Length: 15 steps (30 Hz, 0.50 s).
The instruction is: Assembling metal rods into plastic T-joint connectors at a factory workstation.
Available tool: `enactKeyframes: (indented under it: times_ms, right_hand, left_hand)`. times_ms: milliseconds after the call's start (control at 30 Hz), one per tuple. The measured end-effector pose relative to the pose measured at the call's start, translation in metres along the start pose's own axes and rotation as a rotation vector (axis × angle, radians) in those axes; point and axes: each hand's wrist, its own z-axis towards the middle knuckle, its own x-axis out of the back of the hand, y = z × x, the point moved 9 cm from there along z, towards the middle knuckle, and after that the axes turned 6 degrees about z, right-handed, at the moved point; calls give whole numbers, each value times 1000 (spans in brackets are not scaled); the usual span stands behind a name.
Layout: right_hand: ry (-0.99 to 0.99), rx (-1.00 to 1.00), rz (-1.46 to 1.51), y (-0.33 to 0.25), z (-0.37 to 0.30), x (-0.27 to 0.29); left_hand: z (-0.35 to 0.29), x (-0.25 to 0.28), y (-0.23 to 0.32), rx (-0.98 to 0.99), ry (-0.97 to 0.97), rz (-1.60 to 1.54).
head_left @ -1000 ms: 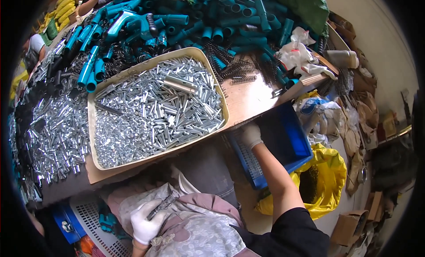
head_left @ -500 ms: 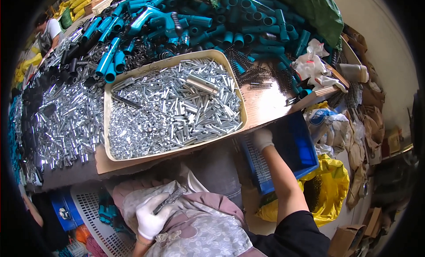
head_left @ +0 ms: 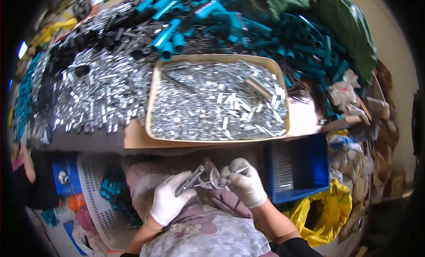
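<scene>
Above my lap, my white-gloved left hand (head_left: 170, 200) grips a dark silvery metal piece (head_left: 192, 179), long and narrow, tilted up to the right. To its right, my gloved right hand (head_left: 246, 184) pinches a thin, light metal rod (head_left: 241, 170); a thin line also runs from its fingers toward the left hand. Motion blur hides whether the rod touches the metal piece. Just beyond both hands, on the table, stands a cream tray (head_left: 217, 142) heaped with small shiny metal pins and bits. A thicker metal tube (head_left: 258, 87) lies on that heap.
A blue bin (head_left: 310, 173) with rows of thin metal pieces stands right of my hands, above a yellow bag (head_left: 341, 212). Loose silvery parts (head_left: 97, 88) and teal tubes (head_left: 310, 48) cover the table. A white basket (head_left: 99, 204) stands left. Another person (head_left: 88, 4) is at the far left.
My right hand has come out of the blue bin and over my lap, now holding a thin rod. The left hand has risen slightly rightward with its metal piece. The view has shifted.
</scene>
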Motion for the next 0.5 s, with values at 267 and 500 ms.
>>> enactKeyframes:
  times_ms: [267,500]
  right_hand:
    - [-236,-433,-103,85,23,-81]
    - [-247,-477,-456,77,22,-94]
  left_hand:
    - [-39,80,-14,23,394,80]
    - [-40,86,-32,127,355,-36]
